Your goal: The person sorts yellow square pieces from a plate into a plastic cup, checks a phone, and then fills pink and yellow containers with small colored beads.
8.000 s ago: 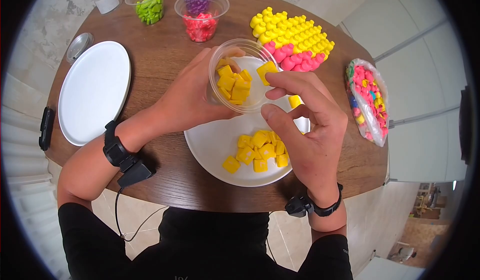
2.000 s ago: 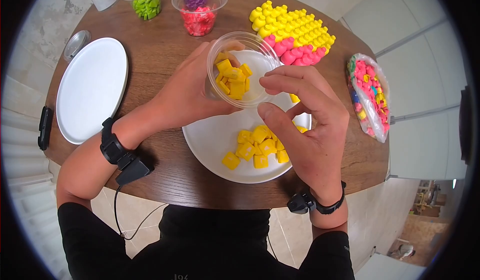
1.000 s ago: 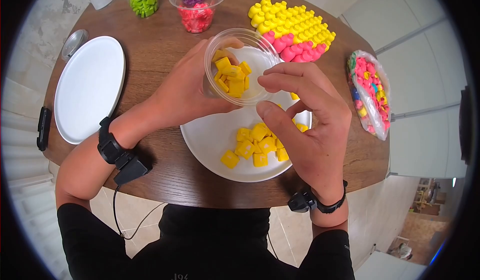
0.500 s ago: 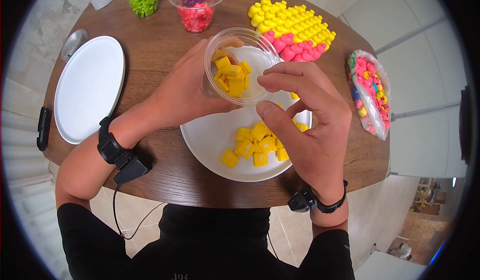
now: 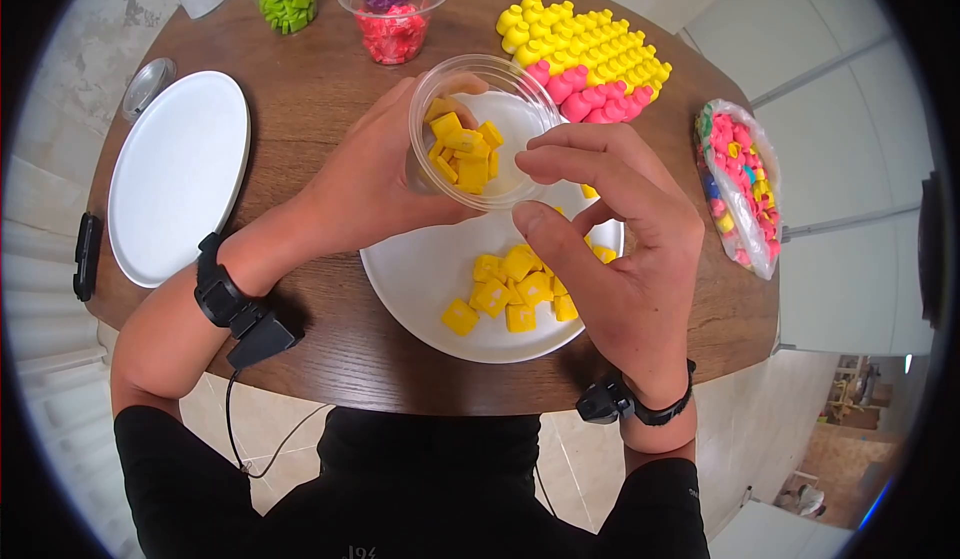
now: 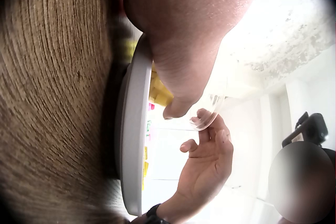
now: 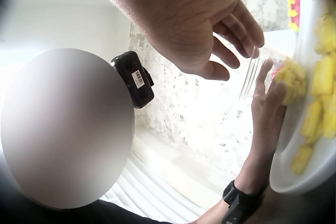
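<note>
- Here's the clear plastic cup (image 5: 517,119), held above the far part of a white round plate (image 5: 405,284), tilted with its mouth toward the right.
- And it's the left hand (image 5: 372,167) that has it, clamped on the cup's left side: thumb along the near wall, fingers wrapped round the far one.
- Inside, yellow square tiles (image 5: 466,156) sit heaped against the left wall, right beside that gripping hand, with bare plastic on the right.
- Now the right hand (image 5: 640,234), just beside the cup's right rim! Thumb and index finger are apart, a gap between the tips, nothing seen in them; whether a fingertip touches the rim, I can't tell.
- Its fingers arch loosely toward the cup, index foremost, thumb lower and nearer, the back of the hand facing right.
- Left forearm slants in from the near left, across the table; the right forearm rises from the near right, the hand leaning left over the plate's right side.
- Below them both, more yellow tiles (image 5: 518,285) lie loosely grouped on the near right part of the plate, some tucked from sight behind the right hand.
- Far side, yellow and pink bottle-shaped pieces (image 5: 585,54) stand in packed rows.
</note>
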The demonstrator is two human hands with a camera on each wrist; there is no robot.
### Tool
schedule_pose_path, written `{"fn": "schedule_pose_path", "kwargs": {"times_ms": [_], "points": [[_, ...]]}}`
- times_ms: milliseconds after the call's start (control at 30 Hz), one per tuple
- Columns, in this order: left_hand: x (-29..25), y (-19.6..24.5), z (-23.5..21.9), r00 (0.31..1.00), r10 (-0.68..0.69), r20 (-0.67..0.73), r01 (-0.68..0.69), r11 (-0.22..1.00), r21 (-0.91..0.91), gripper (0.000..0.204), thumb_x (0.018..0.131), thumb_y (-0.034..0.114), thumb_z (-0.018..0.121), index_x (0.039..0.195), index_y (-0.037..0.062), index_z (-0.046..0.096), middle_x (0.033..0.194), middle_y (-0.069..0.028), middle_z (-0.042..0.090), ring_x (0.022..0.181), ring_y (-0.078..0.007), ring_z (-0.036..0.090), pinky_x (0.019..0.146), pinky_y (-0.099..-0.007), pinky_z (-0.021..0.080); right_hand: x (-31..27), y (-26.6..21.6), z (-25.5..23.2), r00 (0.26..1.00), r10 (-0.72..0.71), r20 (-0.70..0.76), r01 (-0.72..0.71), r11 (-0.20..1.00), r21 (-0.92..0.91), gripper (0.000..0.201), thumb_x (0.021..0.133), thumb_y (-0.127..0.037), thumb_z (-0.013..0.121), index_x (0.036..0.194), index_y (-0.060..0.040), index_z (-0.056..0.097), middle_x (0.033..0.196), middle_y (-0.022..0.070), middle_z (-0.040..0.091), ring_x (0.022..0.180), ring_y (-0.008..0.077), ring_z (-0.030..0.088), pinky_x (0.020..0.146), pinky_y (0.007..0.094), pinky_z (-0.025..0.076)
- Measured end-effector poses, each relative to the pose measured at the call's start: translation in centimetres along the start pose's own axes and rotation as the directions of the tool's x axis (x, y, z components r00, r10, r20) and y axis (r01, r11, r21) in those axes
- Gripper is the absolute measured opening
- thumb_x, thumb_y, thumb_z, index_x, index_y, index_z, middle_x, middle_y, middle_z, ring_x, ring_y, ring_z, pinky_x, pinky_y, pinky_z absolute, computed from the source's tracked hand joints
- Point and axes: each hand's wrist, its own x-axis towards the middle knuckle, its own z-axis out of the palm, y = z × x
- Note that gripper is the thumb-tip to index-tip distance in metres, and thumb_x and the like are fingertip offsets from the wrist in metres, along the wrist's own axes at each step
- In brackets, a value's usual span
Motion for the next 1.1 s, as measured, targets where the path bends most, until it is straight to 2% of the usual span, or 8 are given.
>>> {"fn": "schedule_pose_path", "kwargs": {"times_ms": [333,533,600,1100], "points": [[0.02,-0.16,0.04,1.0,0.021,-0.002,-0.021,1.0,0.009,0.076,0.066,0.01,0.096,0.133,0.0075,0.059,0.149,-0.0085,0.053,0.132,-0.0224,0.055,0.113,-0.0379,0.045,0.01,-0.02,0.0,1.0,-0.001,-0.002,0.001,1.0,-0.003,0.026,0.081,0.0,0.078,0.107,-0.0048,0.079,0.115,0.0073,0.073,0.098,0.0138,0.071,0.066,0.0235,0.052],[-0.03,-0.21,0.03,1.0,-0.015,0.018,0.015,1.0,-0.021,0.084,0.067,0.01,0.096,0.141,0.0081,0.055,0.146,-0.0074,0.054,0.131,-0.0216,0.055,0.112,-0.0375,0.046,-0.03,0.03,-0.04,1.0,-0.011,-0.002,0.011,1.0,-0.01,0.026,0.082,-0.001,0.078,0.107,-0.0052,0.079,0.116,0.0075,0.073,0.098,0.0138,0.071,0.066,0.0235,0.052],[-0.02,-0.52,0.19,0.999,0.046,-0.009,-0.047,0.998,-0.03,0.088,0.07,0.016,0.093,0.147,0.0073,0.051,0.138,-0.0135,0.058,0.13,-0.0323,0.057,0.112,-0.0421,0.046,-0.03,0.0,-0.05,1.0,-0.009,-0.001,0.009,1.0,-0.01,0.026,0.082,-0.001,0.078,0.107,-0.0053,0.079,0.116,0.0075,0.073,0.098,0.0138,0.071,0.066,0.0236,0.052],[-0.05,-0.19,0.08,1.0,0.005,0.005,-0.005,1.0,-0.018,0.088,0.071,0.017,0.093,0.147,0.007,0.051,0.141,-0.0145,0.057,0.132,-0.0324,0.056,0.113,-0.0428,0.045,-0.09,-0.05,-0.11,1.0,-0.012,0.007,0.012,1.0,-0.012,0.026,0.082,-0.002,0.078,0.108,-0.0047,0.079,0.116,0.0077,0.073,0.098,0.014,0.07,0.067,0.0236,0.052]]}}
